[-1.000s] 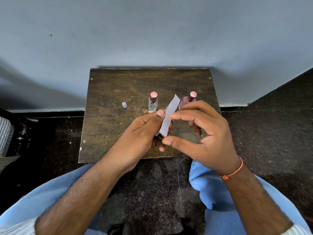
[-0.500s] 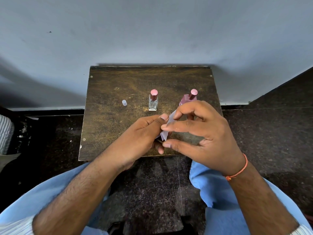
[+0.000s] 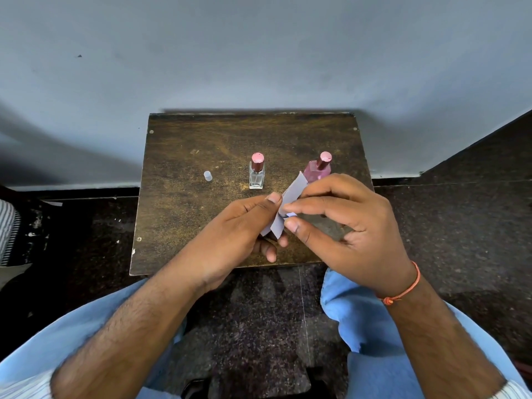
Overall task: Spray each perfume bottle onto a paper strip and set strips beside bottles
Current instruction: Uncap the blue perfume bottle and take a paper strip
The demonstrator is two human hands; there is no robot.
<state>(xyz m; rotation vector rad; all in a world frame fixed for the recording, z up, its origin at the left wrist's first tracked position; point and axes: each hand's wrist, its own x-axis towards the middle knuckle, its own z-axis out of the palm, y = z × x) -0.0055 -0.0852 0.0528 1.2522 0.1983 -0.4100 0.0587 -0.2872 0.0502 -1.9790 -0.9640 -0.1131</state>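
Two capped bottles, a clear bottle (image 3: 256, 175) and a pink bottle (image 3: 318, 169), stand on the desk (image 3: 184, 214). No strip lies beside either. Nearer than both, left hand (image 3: 230, 234) and right hand (image 3: 348, 226) each grip paper strips (image 3: 283, 210); spraying apparently remains.
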